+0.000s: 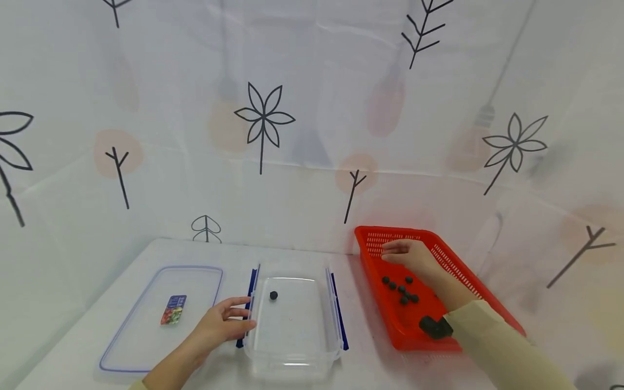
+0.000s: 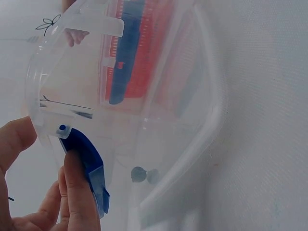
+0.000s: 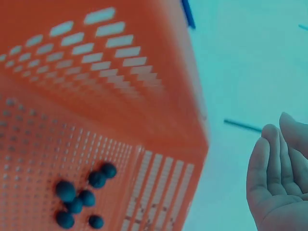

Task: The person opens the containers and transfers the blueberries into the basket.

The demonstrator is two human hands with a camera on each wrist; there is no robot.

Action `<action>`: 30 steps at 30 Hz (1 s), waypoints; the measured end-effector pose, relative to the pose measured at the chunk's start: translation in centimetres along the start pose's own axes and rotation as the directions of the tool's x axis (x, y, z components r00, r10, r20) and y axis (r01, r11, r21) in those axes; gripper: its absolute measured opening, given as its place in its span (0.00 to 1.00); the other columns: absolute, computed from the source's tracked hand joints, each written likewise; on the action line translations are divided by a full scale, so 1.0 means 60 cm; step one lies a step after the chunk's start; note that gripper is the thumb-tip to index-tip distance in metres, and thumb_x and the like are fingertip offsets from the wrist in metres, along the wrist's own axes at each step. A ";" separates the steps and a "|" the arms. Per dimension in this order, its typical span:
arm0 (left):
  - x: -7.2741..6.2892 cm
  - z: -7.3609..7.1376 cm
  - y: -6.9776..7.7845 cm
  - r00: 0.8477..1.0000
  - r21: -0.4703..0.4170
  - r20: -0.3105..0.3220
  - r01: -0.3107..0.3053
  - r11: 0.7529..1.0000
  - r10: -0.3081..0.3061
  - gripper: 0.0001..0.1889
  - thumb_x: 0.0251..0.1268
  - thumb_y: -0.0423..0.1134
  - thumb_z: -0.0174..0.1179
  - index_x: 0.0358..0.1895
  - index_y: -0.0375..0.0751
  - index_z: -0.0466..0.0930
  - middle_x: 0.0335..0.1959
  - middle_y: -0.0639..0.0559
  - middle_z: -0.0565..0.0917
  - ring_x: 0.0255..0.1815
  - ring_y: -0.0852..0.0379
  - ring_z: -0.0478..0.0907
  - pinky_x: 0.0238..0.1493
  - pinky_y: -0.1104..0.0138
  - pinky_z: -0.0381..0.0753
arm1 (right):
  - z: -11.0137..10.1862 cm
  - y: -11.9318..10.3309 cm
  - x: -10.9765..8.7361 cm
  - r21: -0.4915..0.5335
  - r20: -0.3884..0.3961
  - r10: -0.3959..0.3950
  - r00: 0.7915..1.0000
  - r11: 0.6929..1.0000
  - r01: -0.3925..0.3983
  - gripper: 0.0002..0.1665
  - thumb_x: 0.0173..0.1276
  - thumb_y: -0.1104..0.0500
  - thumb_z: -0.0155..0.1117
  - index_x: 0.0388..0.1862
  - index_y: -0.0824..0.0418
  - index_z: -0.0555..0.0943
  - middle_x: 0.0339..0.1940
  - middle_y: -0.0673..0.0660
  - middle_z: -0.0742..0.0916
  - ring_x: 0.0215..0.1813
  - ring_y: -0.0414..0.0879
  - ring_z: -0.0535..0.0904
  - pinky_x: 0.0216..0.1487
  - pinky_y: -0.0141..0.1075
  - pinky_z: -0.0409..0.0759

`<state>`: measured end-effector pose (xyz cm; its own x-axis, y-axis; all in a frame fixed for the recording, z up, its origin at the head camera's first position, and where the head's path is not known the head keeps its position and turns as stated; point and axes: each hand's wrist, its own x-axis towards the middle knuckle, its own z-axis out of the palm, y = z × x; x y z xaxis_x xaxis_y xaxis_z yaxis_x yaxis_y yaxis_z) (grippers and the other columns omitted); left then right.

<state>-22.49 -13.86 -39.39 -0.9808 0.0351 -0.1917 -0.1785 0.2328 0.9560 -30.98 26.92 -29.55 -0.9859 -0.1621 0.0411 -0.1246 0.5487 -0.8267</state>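
A clear plastic box (image 1: 291, 360) with blue side latches stands on the table, a small dark ball (image 1: 273, 295) inside it. At the box's left side, my left hand (image 1: 221, 325) has fairly straight fingers against a blue latch (image 2: 91, 168), its thumb tip close by the rim. My right hand (image 1: 411, 257) hovers over the far part of a red basket (image 1: 397, 336), holding nothing. Its fingers lie loosely bent, the palm showing bare in the right wrist view. Several small dark balls (image 3: 65, 191) rest on the basket's floor.
To the box's left lies a flat clear lid (image 1: 129, 346) with a blue edge and a colourful label (image 1: 173, 310). A white patterned curtain (image 1: 312, 206) hangs behind the table (image 1: 361, 325). A dark wrist camera (image 1: 435, 327) sits at the right cuff.
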 end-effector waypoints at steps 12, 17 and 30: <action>-0.001 0.000 0.003 1.000 0.005 -0.002 -0.002 1.000 0.002 0.36 0.46 0.42 0.73 0.61 0.37 0.70 0.45 0.45 0.79 0.40 0.52 0.77 0.41 0.58 0.82 | 0.057 -0.027 0.021 0.026 -0.016 0.020 1.000 0.999 -0.019 0.19 0.64 0.57 0.64 0.52 0.63 0.79 0.45 0.61 0.83 0.47 0.51 0.78 0.53 0.44 0.76; 0.000 -0.001 0.002 1.000 0.007 -0.001 0.008 1.000 -0.008 0.36 0.46 0.42 0.73 0.61 0.37 0.69 0.46 0.44 0.79 0.40 0.52 0.77 0.42 0.58 0.82 | 0.081 -0.038 0.030 0.044 -0.012 0.003 1.000 0.999 -0.002 0.18 0.63 0.58 0.65 0.51 0.62 0.80 0.43 0.58 0.85 0.47 0.50 0.78 0.55 0.46 0.75; -0.001 -0.002 0.004 1.000 0.009 0.004 0.009 1.000 -0.009 0.37 0.45 0.43 0.73 0.61 0.37 0.69 0.46 0.44 0.79 0.40 0.52 0.78 0.42 0.58 0.82 | 0.133 -0.068 0.043 0.177 0.046 -0.065 0.997 0.983 0.056 0.14 0.64 0.63 0.63 0.49 0.64 0.81 0.42 0.60 0.85 0.46 0.52 0.80 0.52 0.42 0.77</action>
<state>-22.48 -13.92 -39.13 -0.9789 0.0373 -0.2008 -0.1862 0.2418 0.9523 -32.15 17.71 -30.57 -0.9696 -0.2348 0.0688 -0.1577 0.3850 -0.9094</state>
